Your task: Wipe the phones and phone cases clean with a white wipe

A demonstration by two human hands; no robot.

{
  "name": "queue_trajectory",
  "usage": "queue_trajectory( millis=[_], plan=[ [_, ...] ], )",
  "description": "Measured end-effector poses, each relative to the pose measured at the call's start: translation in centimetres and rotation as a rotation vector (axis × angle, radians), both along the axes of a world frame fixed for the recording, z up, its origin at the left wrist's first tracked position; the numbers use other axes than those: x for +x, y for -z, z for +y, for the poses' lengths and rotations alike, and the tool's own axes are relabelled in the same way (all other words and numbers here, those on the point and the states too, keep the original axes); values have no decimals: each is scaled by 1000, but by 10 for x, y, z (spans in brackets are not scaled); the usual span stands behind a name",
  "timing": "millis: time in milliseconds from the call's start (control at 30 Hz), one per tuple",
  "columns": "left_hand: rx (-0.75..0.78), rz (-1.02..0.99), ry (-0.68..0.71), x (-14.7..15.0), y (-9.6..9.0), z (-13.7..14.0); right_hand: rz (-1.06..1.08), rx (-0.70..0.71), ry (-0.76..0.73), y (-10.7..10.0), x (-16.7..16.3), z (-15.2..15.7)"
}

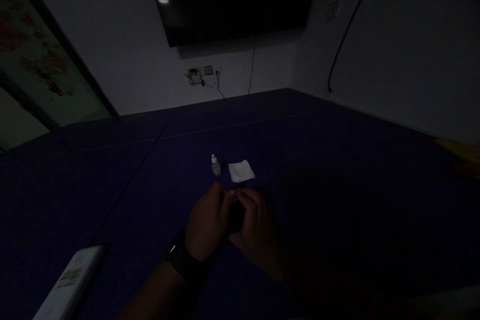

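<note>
A wide, dark-blue flat surface (292, 135) is carrying everything. Well apart from its far edge, the left hand (207, 219) and the right hand (258, 225) are meeting, both seemingly pinching one small dim object (235, 200) between fingertips; its kind I cannot tell. Just beyond, a white, square, thin sheet (241, 171) is lying; beside its left edge, a small clear bottle with white dropper top (216, 167) is standing. Two-handed handling seems to be in progress, calling for steady fingertips.

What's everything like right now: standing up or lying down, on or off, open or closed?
Dropper bottle: upright, top on.
White folded cloth or tissue: lying flat.
Television: screen dark, looks off.
Wall socket panel: plug in near its right end.
Left hand: fingers bent.
Right hand: fingers curled, tips close to the left's; anything between is too dark to tell.
Wristwatch: worn, left wrist.
</note>
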State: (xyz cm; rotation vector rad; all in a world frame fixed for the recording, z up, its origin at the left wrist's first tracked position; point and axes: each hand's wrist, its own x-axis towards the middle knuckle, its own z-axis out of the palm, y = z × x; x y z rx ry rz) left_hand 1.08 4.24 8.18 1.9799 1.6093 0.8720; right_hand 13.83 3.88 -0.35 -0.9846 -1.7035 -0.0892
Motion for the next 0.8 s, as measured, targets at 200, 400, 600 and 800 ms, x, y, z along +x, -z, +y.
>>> queue_trajectory(
  millis=[200, 400, 600, 800],
  plan=[
    [-37, 102, 0, 5, -4, -2, 118, 53, 11, 3, -5, 2],
    [-29, 200, 12, 14, -7, -3, 195, 17, 58, 2, -11, 8],
    [-98, 306, 24, 21, -15, -1, 229, 61, -2, 8, -5, 15],
    [-195, 434, 13, 28, -28, -2, 198, 54, 31, 9, -2, 12]
  ],
)
